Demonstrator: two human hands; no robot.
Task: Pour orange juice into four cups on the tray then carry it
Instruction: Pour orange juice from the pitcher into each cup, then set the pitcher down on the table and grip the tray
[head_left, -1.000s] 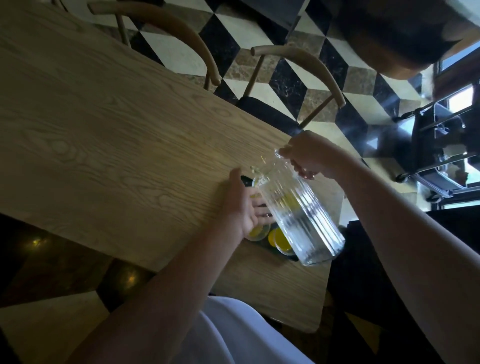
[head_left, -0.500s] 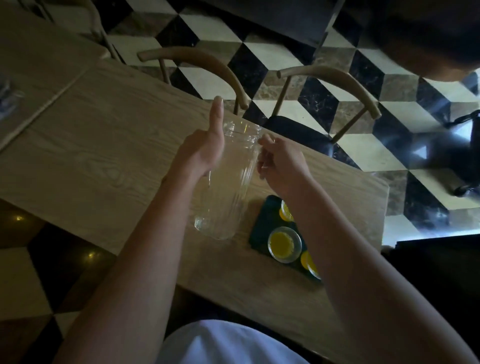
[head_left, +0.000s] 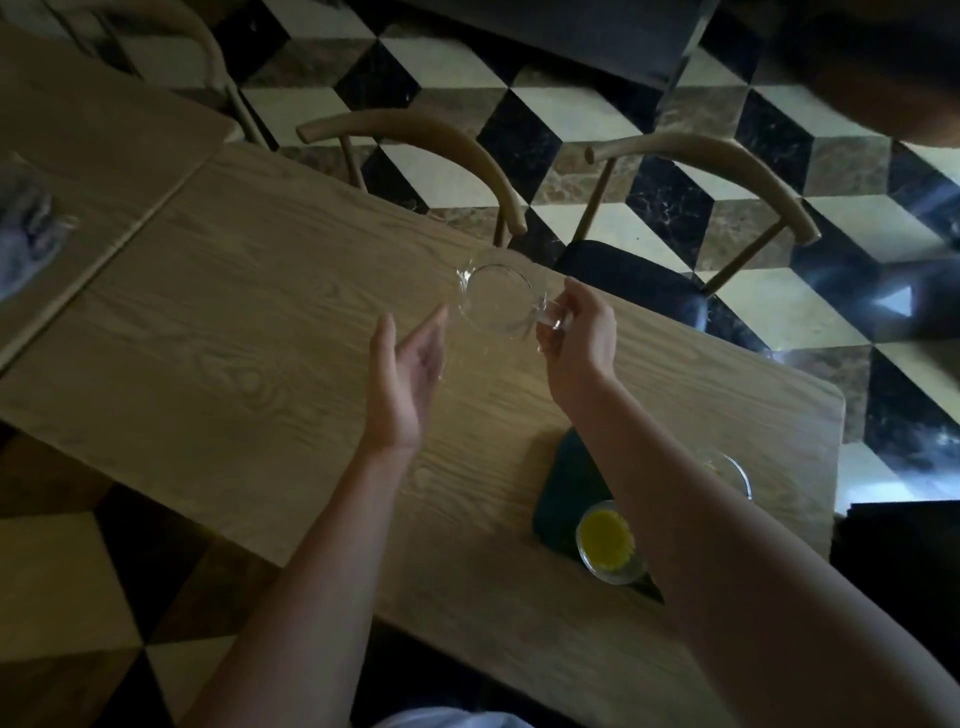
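An empty clear glass pitcher (head_left: 496, 301) stands upright on the wooden table (head_left: 234, 332), seen from above. My right hand (head_left: 579, 332) grips its handle on the right side. Just left of the pitcher, my left hand (head_left: 410, 374) is open with fingers apart, not touching it. A dark green tray (head_left: 566, 493) lies near the table's right end, mostly hidden by my right forearm. On it a cup of orange juice (head_left: 608, 540) shows fully, and another cup's rim (head_left: 727, 467) peeks out beyond the arm. Other cups are hidden.
Two wooden chairs (head_left: 431, 140) (head_left: 711, 166) stand at the far side of the table over a checkered floor. A second table (head_left: 88, 140) adjoins on the left, with a blurred greyish object (head_left: 26, 239) on it. The near table edge runs diagonally below my arms.
The pitcher went from tilted over the cups to upright on the table, left of the tray. My left hand let go of its side and opened.
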